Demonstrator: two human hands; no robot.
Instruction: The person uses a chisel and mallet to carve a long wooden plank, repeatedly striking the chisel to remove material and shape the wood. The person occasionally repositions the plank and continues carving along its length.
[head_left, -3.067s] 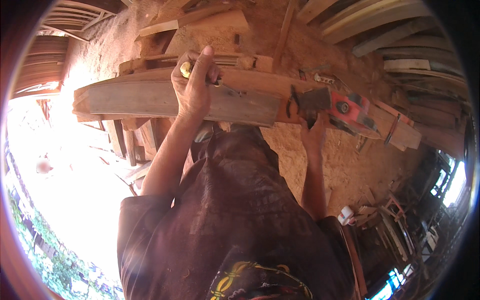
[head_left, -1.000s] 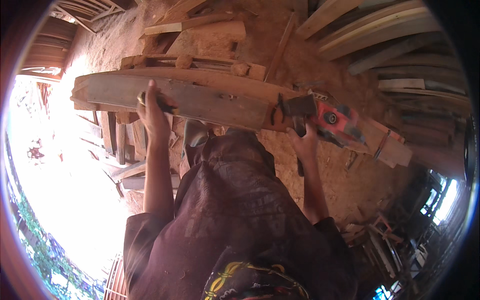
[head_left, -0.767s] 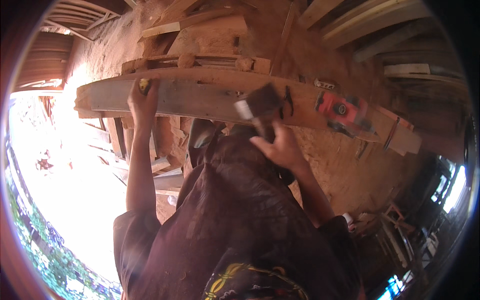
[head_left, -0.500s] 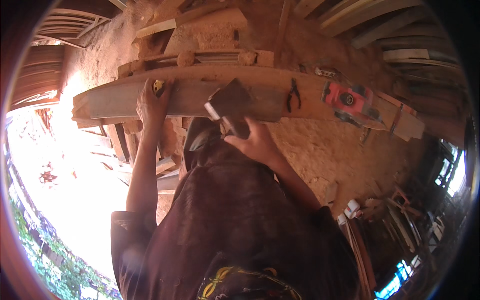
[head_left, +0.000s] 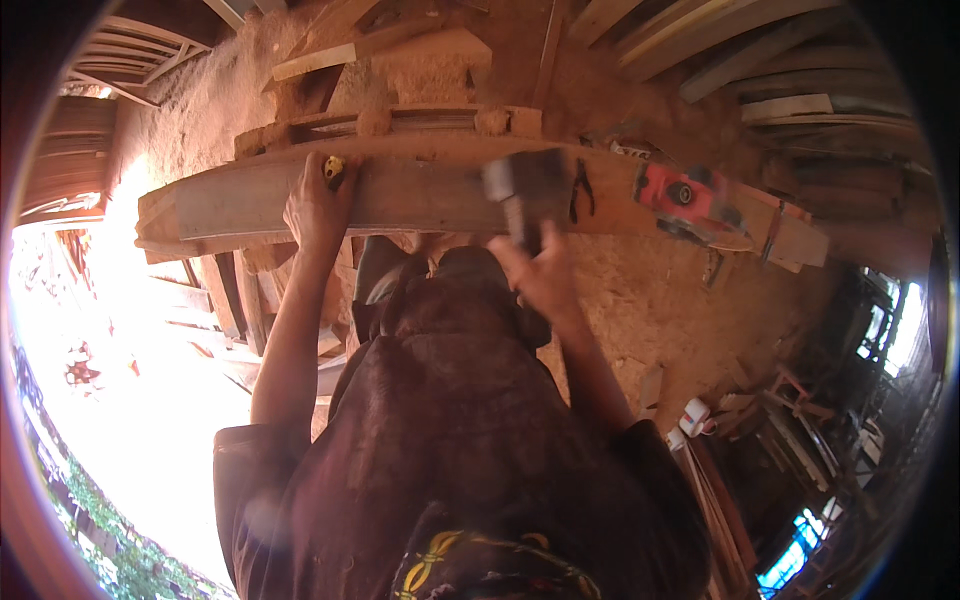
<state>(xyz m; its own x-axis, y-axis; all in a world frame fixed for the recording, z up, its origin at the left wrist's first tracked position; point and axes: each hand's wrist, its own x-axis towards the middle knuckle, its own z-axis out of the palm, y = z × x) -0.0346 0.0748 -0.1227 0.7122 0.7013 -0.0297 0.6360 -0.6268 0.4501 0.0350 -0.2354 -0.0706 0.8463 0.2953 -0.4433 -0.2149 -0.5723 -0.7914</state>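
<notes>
A long dark plank lies across a wider timber in front of me. My left hand is closed around a small yellow-and-black object, which looks like a tape measure, over the plank's left half. In my right hand is a tool with a broad dark blade-like plate, a pale metal edge and a short handle; motion blurs it, so its exact kind is unclear. The plate is over the plank's right end, beside black pliers.
A red power tool sits on the timber's right part. Stacked boards fill the far right, and sawdust covers the ground. Scrap wood and a white container lie at the lower right.
My right hand has moved right and slightly away from me with the broad-plated tool, toward the pliers. My left hand has shifted a little right along the plank, still holding the yellow-and-black object.
</notes>
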